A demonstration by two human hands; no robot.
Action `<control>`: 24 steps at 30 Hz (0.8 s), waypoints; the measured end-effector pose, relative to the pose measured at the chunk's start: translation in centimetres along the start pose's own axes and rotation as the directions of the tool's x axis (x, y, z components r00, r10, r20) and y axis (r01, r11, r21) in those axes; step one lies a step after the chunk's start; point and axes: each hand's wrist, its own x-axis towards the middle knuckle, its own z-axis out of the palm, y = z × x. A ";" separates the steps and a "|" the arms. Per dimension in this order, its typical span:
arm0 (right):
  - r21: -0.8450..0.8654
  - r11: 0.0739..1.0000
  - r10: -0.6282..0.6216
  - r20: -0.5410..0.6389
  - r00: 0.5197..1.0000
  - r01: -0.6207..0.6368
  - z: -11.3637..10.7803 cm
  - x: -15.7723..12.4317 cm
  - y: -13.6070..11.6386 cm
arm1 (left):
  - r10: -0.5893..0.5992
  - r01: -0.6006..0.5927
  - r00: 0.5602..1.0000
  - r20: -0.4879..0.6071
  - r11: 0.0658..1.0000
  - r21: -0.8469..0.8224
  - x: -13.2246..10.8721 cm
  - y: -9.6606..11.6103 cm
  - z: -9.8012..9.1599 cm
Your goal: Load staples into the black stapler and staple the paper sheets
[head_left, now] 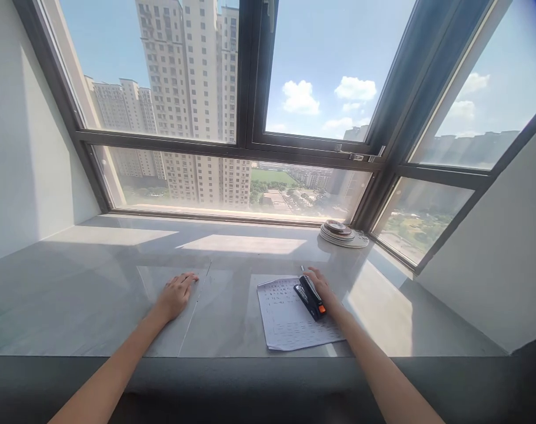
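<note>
Head view, both of my hands on the grey stone tabletop (95,277) under the window.

Left hand (176,294): laid flat, palm down, fingers stretched out and close together, pointing toward the glass. It holds nothing. It rests on a clear plastic sheet (162,282) that lies on the tabletop; the sheet's edges are faint and I cannot trace them fully.

Right hand (319,287): curled around the far end of a black stapler (310,297) with an orange tip at its near end. Fingers are wrapped over the stapler's back, so the hand is closed on it, not spread. The stapler lies tilted across the upper right corner of a printed paper sheet (289,321), touching it. Something thin and dark shows just beyond the fingers; too small to identify.

The paper lies flat, near the front edge of the tabletop, well apart from the left hand.

Round stack of plates (343,234) stands at the back near the window frame (245,147), apart from both hands.
</note>
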 end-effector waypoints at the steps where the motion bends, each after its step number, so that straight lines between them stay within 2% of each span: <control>1: -0.061 0.998 -0.014 0.079 0.997 0.019 0.5 0.8 0.1 | 0.001 -0.001 1.000 -0.005 1.000 0.004 0.0 0.1 0.1; 3: -0.148 0.988 -0.002 0.201 0.979 0.032 1.5 2.1 -0.2 | 0.004 -0.004 1.000 -0.007 1.000 0.012 0.0 0.2 0.3; 4: -0.173 0.984 0.010 0.222 0.975 0.030 2.1 2.5 -0.5 | 0.005 -0.005 1.000 -0.007 1.000 0.015 0.0 0.2 0.3; 8: -0.254 0.967 0.059 0.220 0.974 -0.001 4.0 2.4 -3.7 | 0.001 -0.001 1.000 -0.008 1.000 0.023 0.0 0.5 0.0; 11: -0.262 0.965 0.066 0.219 0.974 -0.006 5.3 2.4 -8.6 | -0.010 0.010 1.000 -0.001 1.000 0.024 0.0 0.8 -0.3; 17: -0.075 0.994 -0.045 0.323 0.945 0.073 9.3 5.0 -20.7 | -0.038 0.038 0.999 -0.007 0.996 -0.080 0.2 0.2 0.3; 18: -0.056 0.997 -0.040 0.325 0.945 0.061 10.1 5.5 -22.3 | -0.072 0.067 0.997 -0.033 0.990 -0.126 0.3 -0.2 0.4; 20: -0.021 0.998 -0.042 0.321 0.946 0.051 11.5 6.2 -24.9 | -0.211 0.176 0.971 -0.114 0.950 -0.260 0.5 -1.4 0.6; 22: 0.013 0.998 -0.060 0.316 0.947 0.059 12.4 6.5 -26.7 | -0.371 0.269 0.912 -0.175 0.864 -0.426 0.7 -2.6 0.7; 24: 0.039 0.998 -0.066 0.306 0.950 0.057 12.7 6.4 -27.6 | -0.458 0.297 0.870 -0.184 0.783 -0.546 0.9 -3.5 0.7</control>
